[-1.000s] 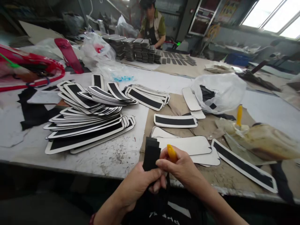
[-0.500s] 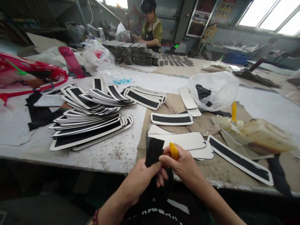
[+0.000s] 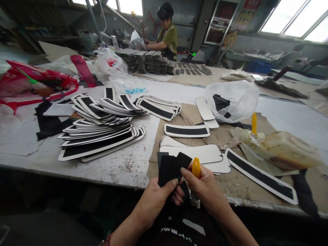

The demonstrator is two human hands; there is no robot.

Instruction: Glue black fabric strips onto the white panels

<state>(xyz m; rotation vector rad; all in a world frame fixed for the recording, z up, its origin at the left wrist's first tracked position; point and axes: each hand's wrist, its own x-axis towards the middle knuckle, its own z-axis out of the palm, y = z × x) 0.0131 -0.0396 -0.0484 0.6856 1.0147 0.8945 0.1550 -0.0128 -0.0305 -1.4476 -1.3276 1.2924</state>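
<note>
Over the table's front edge, my left hand is closed round several flat black strips, which stick up fanned above the thumb. My right hand is closed on a yellow-handled brush, its pale, smeared end showing below the palm. The right thumb and fingertip also pinch one black strip that tilts away from the bunch. Just beyond the hands lie white curved panels. A panel with a black centre lies at the right.
Stacked black-and-white panels spread over the left of the table. A glue-smeared plastic container with another yellow handle stands right. Behind it sits a plastic bag holding black pieces. A person works beyond stacked pieces.
One black strip has come apart from the bunch and tilted right, in my right fingers. My right hand and the brush have shifted slightly right and down. The view has moved a little.
</note>
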